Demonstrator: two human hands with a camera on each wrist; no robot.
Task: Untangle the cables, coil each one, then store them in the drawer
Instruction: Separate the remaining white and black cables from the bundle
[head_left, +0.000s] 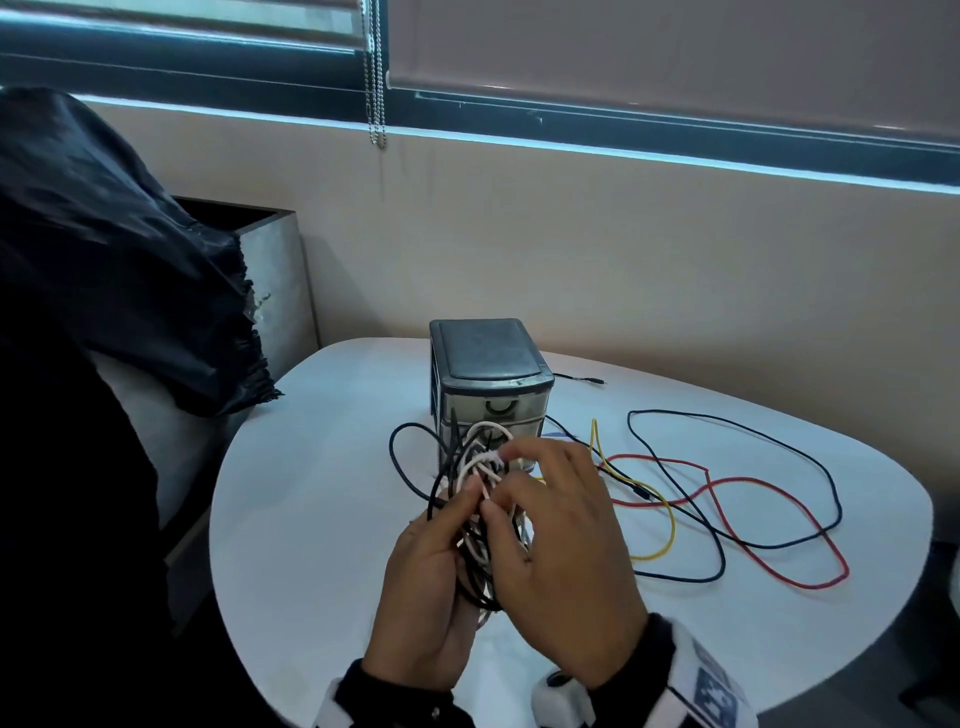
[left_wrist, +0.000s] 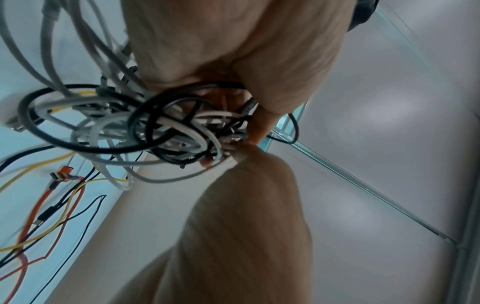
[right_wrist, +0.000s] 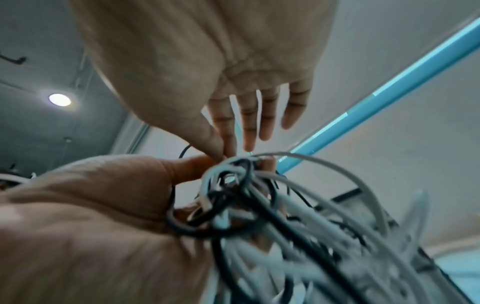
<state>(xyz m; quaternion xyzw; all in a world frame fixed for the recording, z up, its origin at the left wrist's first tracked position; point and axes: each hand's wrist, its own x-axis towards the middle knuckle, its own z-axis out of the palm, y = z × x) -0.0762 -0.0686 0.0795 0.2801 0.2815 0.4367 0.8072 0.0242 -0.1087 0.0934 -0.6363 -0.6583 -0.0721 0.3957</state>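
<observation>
1. Our left hand (head_left: 423, 587) gripped the tangled bundle of black and white cables (head_left: 480, 499) above the near edge of the white table (head_left: 311, 493). Its fingers curled round the lower strands, and the thumb pressed in from nine o'clock.
2. The bundle stood between our two palms, directly in front of the small drawer unit (head_left: 488, 384). Black loops spilled out of it toward ten o'clock. In the left wrist view the knot (left_wrist: 182, 131) sat against that hand's fingertips (left_wrist: 255, 131).
3. Our right hand (head_left: 558, 561) closed in from three o'clock. Its thumb and forefinger pinched a white strand (right_wrist: 262, 159) at the top of the knot, while the other three fingers (right_wrist: 267, 115) stayed straight and spread, clear of the cables.
4. Farther toward three o'clock, a yellow cable (head_left: 665, 519), a red cable (head_left: 779, 535) and a dark cable (head_left: 810, 467) lay in loose, overlapping loops on the table, touching neither hand.
5. We judged the task to be early. Untangling was in hand, no cable was coiled, and the visible drawers looked shut, so coiling and storing were all left.
</observation>
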